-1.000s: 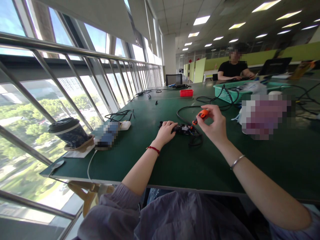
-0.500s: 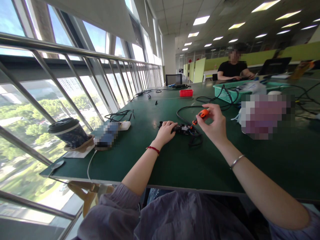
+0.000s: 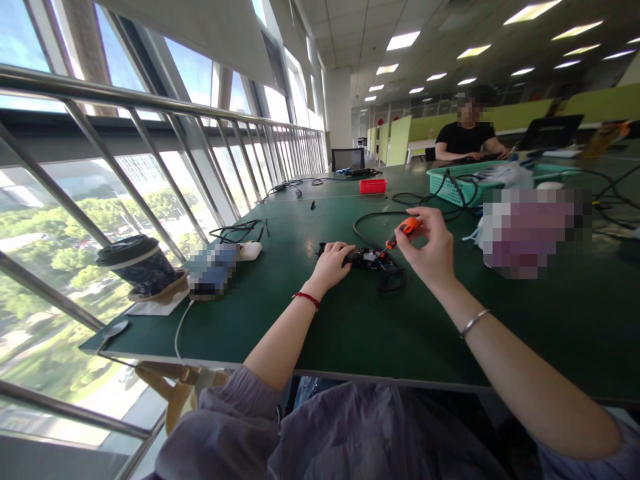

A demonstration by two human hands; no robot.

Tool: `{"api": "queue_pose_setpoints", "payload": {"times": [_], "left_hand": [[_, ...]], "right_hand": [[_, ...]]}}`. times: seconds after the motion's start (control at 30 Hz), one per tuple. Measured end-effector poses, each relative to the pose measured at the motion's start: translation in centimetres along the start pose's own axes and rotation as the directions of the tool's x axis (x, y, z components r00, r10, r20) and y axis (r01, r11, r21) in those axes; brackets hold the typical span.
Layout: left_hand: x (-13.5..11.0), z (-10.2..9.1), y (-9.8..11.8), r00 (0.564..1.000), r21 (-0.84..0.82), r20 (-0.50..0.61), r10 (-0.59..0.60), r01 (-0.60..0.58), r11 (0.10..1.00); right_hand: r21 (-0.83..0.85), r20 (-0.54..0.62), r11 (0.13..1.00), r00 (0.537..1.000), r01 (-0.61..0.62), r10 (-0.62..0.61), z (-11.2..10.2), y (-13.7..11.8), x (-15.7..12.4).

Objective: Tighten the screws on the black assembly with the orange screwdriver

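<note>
On the green table lies a small black device (image 3: 371,259) with exposed parts and a black cable. My left hand (image 3: 334,261) is closed over its left end and holds it against the tabletop. A screwdriver with an orange and black handle (image 3: 409,229) is pinched between the thumb and fingers of my right hand (image 3: 431,241). The screwdriver slants down to the left, with its tip at the right part of the device. Whether the tip sits in a screw is too small to tell. Part of the device is hidden under my left hand.
A lidded cup (image 3: 143,267) stands at the left, near a phone (image 3: 215,270) and a white plug (image 3: 250,251). Further back are a red box (image 3: 373,186) and a teal basket (image 3: 450,189). A blurred pink bag (image 3: 530,230) lies right. A person (image 3: 467,139) sits across the table.
My right hand and the screwdriver have shifted very slightly to the right. My left hand and the device stay in place.
</note>
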State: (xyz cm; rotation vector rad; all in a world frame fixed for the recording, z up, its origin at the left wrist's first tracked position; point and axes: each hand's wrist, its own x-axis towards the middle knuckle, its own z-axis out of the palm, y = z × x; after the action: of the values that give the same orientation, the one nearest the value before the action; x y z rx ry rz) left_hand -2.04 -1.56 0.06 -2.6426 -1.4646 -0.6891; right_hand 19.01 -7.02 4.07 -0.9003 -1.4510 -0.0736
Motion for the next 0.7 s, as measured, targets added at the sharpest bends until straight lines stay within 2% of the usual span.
{"api": "queue_pose_setpoints", "payload": {"times": [0.1,0.3,0.4,0.57,0.7], "left_hand": [[0.02,0.06,-0.01,1.0,0.001,0.0,0.0,0.0,1.0],[0.05,0.16,-0.09,1.0,0.013,0.002,-0.006,0.006,1.0],[0.03,0.1,-0.04,1.0,0.007,0.001,-0.002,0.002,1.0],[-0.01,-0.01,0.07,1.0,-0.002,-0.001,0.0,0.0,1.0],[-0.02,0.0,0.03,1.0,0.003,0.0,-0.001,0.001,1.0]], "right_hand": [[0.004,0.007,1.0,1.0,-0.001,0.001,0.0,0.02,-0.01],[-0.108,0.014,0.993,0.999,-0.048,0.049,-0.37,-0.56,0.05],[-0.078,0.012,0.996,0.999,-0.039,0.04,-0.33,-0.54,0.04],[-0.001,0.006,0.999,0.999,0.046,-0.046,-0.11,-0.13,0.07],[-0.02,0.013,1.0,1.0,0.006,-0.006,-0.17,-0.23,0.06]]}}
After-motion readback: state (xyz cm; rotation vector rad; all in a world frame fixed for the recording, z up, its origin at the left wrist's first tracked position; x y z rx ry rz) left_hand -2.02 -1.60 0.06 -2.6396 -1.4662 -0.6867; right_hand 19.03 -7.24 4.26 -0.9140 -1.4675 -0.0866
